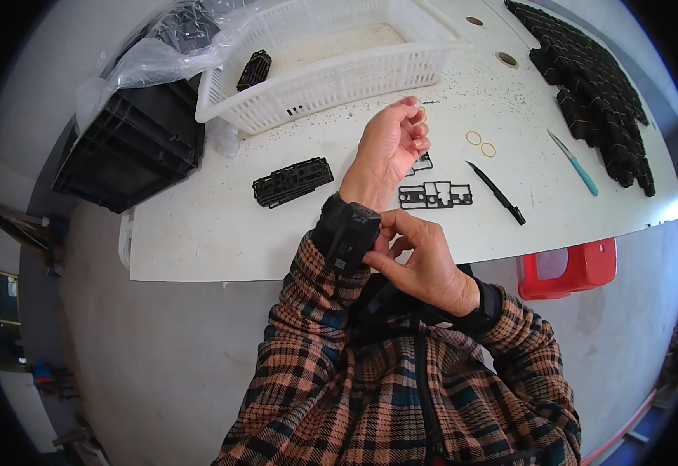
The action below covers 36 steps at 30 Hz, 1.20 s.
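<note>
My left hand (392, 144) is raised over the white table (199, 225), fingers curled loosely with a thin rubber band at the fingertips. A black wrist device (347, 233) is strapped on that forearm. My right hand (424, 264) pinches the edge of this wrist device with thumb and fingers. Under the left hand lie flat black plastic frame parts (434, 194). A stacked bundle of black parts (292, 182) rests to the left of them.
A white plastic basket (339, 74) holding one black bundle (253, 70) stands at the back. Rows of black parts (595, 85) fill the right side, with a teal knife (573, 162), black pen (496, 193), two rubber bands (480, 143), a black crate (133, 147) and red stool (568, 268).
</note>
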### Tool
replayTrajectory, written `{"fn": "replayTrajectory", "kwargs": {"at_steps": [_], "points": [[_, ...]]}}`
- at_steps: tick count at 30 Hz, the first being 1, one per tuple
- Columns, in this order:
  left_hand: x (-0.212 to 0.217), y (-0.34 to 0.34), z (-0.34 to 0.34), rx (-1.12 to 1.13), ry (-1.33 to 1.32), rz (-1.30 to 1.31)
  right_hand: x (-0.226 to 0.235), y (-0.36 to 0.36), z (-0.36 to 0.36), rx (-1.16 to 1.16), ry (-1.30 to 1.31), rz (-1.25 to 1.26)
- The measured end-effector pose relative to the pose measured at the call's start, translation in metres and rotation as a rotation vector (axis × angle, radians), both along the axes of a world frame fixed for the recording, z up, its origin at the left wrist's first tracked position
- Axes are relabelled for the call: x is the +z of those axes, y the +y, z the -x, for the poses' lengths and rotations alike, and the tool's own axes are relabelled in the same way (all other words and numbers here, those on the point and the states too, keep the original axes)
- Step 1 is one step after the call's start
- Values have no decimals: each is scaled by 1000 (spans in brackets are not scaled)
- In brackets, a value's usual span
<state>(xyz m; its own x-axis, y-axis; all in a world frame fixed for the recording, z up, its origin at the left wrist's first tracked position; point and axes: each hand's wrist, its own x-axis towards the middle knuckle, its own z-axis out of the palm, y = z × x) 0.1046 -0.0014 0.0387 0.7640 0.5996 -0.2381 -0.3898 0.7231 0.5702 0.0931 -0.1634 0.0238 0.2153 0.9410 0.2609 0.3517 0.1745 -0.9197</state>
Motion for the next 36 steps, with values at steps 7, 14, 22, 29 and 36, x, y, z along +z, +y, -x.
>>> {"fn": "replayTrajectory", "kwargs": {"at_steps": [7,14,22,29,36], "points": [[7,-8,-2,-230,-65,214,20,3,-25,69,-215,-82],[4,-16,-6,-262,-60,197,21,2,-34,173,-335,-77],[6,-21,-6,-275,-46,204,14,0,-33,172,-285,-68],[10,-33,-9,-191,-2,34,8,-5,-22,56,-180,-179],[5,-17,-1,-222,-119,156,16,-6,-25,221,-205,-69]]}}
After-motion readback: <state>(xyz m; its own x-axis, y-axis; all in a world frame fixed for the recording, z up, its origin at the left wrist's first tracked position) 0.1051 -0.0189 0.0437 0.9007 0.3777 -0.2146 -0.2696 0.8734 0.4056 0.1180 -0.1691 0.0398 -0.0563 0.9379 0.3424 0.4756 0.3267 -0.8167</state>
